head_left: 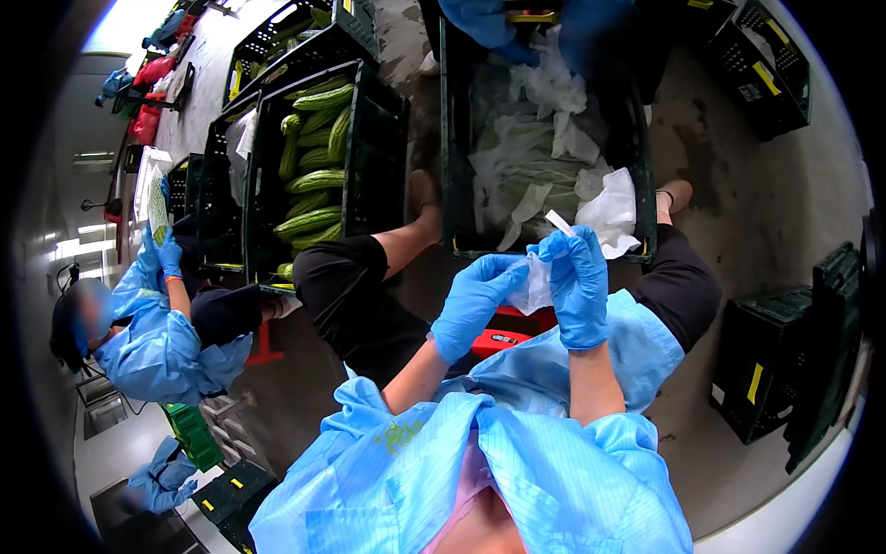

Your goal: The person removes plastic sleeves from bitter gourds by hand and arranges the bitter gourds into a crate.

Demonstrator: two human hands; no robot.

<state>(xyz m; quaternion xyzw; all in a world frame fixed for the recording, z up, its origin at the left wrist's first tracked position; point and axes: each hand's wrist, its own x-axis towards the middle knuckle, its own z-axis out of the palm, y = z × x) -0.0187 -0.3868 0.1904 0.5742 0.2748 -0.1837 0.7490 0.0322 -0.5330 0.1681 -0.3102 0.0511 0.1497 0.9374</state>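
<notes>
My left hand (475,305), in a blue glove, is closed with its fingertips on a thin, translucent white plastic bag or sleeve (532,288). My right hand (577,288), gloved too, pinches the other side of this plastic, and a white strip (559,222) sticks out above its fingers. Just beyond both hands stands a dark green crate (449,166) holding long green vegetables (544,198) under crumpled clear plastic. White plastic pieces (614,208) lie over its near right corner. To the left, another crate (378,157) holds several ridged green gourds (314,180).
Across the front crate, a person's gloved hands (517,51) reach in. At left sits a co-worker (171,319) holding a white-netted gourd (157,203). Something red (503,340) is between my legs. Dark crates stand at right (757,360) and upper right (761,74).
</notes>
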